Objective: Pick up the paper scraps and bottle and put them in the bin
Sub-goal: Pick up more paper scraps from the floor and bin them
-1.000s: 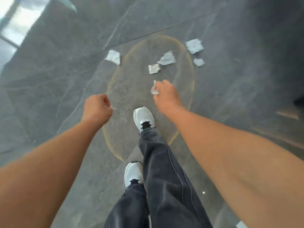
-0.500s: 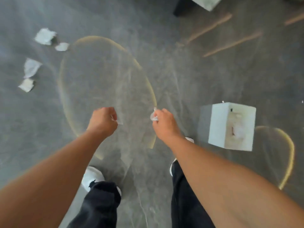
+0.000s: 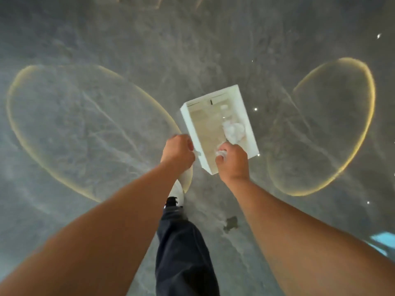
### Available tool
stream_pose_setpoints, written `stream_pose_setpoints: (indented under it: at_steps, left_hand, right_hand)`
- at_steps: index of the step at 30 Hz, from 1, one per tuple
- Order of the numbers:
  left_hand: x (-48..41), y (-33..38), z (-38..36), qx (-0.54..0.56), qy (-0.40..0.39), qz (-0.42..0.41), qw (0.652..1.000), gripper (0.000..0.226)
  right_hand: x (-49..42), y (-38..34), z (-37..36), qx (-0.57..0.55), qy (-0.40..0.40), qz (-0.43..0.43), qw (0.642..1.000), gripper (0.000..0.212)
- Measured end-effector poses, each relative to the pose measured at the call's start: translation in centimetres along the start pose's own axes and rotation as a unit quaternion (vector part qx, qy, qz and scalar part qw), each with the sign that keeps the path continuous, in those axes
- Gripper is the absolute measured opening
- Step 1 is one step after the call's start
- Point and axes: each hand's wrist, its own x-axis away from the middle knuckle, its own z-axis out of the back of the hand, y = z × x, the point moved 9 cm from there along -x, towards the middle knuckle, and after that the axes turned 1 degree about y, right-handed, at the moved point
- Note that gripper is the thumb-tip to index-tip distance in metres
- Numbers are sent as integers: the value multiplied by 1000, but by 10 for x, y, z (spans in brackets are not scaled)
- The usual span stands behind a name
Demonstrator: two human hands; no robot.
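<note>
Grey floor (image 3: 106, 50), white bin (image 3: 193, 124) ahead

Looks like an indoor spot with a polished floor (image 3: 128, 39), maybe a lobby or a modern home; hard to say which. It's dark grey stone with pale veins, glossy enough to show small bright glints and two yellowish light rings (image 3: 361, 129). A white open-top bin (image 3: 192, 124) stands right on it. No walls or furniture show.
</note>
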Motion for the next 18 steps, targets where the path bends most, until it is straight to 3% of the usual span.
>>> stream_pose_setpoints:
  at_steps: [5,7,10,14,18]
  left_hand:
    - [-80,79,-62,-33,-9,-58,998,22]
    - [-103,88,-74,-23,-3,-64,998,36]
    - [-120,74,-73,-17,11,-48,999,52]
    - [-106,34,-41,-63,27,-13,998,36]
    - [-70,-5,10,-117,8,-6,993,30]
  right_hand:
    - [-73,68,-5,-44,16,-55,997,29]
    - [-90,86,-16,-49,-1,-65,997,37]
    - [-95,104,-27,-73,-27,-87,993,43]
    - [-83,95,-25,-69,-52,-83,993,32]
    - [-72,38,-19,-27,-84,-40,995,32]
